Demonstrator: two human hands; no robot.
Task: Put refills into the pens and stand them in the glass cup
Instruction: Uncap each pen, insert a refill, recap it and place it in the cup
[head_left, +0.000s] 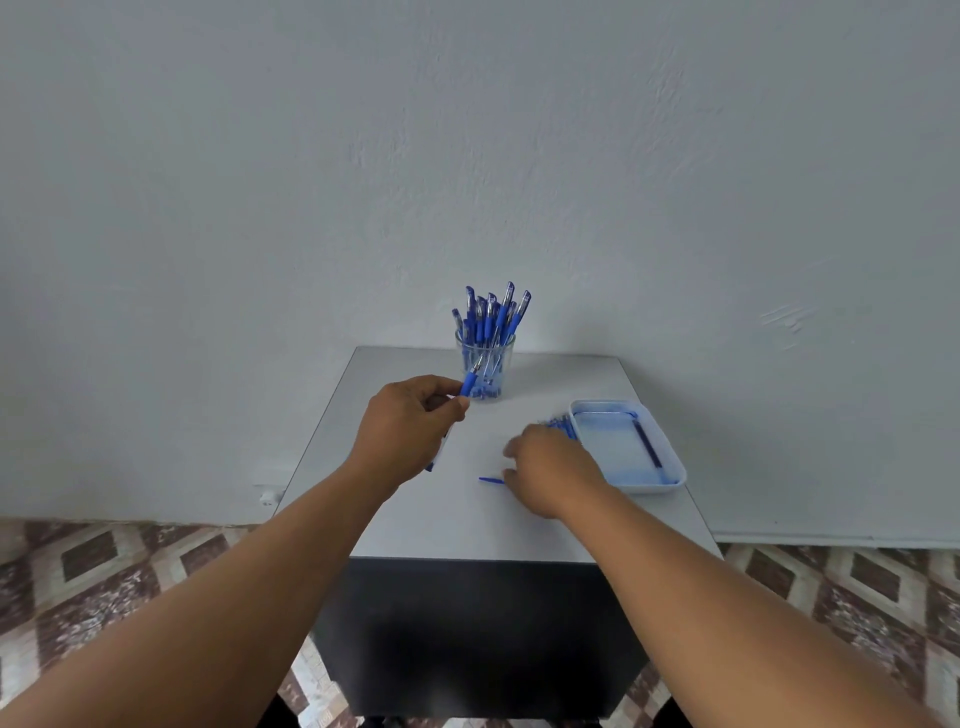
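Note:
A glass cup (485, 358) stands at the back of the small table, holding several blue pens upright. My left hand (410, 428) grips a blue pen (470, 383), its blue grip end pointing up toward the cup. My right hand (545, 467) hovers low over the table with fingers bent; a thin blue refill (491, 480) pokes out from under its fingers, and whether the fingers pinch it is hidden. A small heap of blue pen parts (561, 425) lies just behind that hand.
A pale blue tray (670, 470) sits at the table's right side with one dark refill (647, 444) inside. The grey table top (467, 525) ends in a dark front panel. A wall stands directly behind; patterned tile floor lies on both sides.

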